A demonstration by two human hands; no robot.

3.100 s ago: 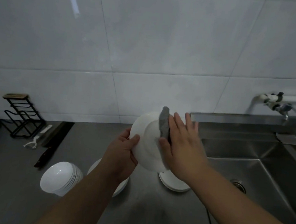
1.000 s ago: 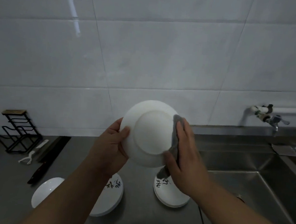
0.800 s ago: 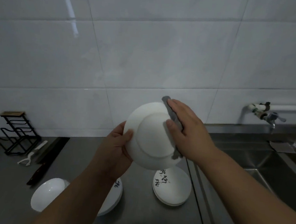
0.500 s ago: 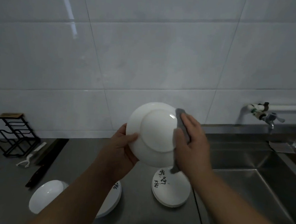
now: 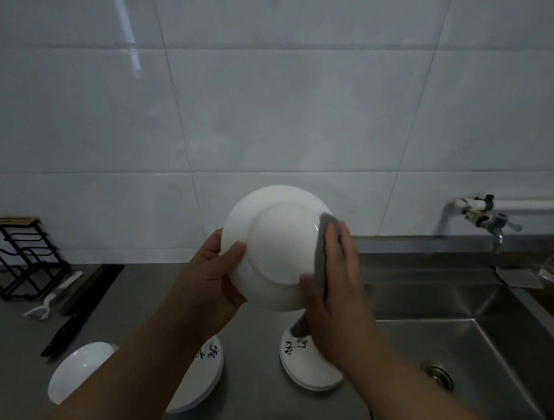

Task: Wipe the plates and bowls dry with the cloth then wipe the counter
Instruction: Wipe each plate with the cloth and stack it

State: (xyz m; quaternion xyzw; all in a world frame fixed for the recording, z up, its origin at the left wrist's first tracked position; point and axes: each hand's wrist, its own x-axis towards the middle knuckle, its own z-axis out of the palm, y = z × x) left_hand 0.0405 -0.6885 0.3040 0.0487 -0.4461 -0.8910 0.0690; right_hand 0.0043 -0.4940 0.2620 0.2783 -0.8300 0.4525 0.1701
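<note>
Above counter point(image 5: 255, 405), L hand point(image 5: 211, 280) grips plate point(image 5: 276, 246); R hand point(image 5: 339, 286) seemingly presses cloth point(image 5: 322, 245).

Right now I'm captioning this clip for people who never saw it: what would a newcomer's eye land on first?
First the white plate held up mid-frame, its underside facing the camera, the left hand gripping its left rim while the right hand presses a grey cloth against its right side. Below, more white dishes sit on the steel counter: a stack of plates with black writing and a bowl at lower left. The sink fills the right.
</note>
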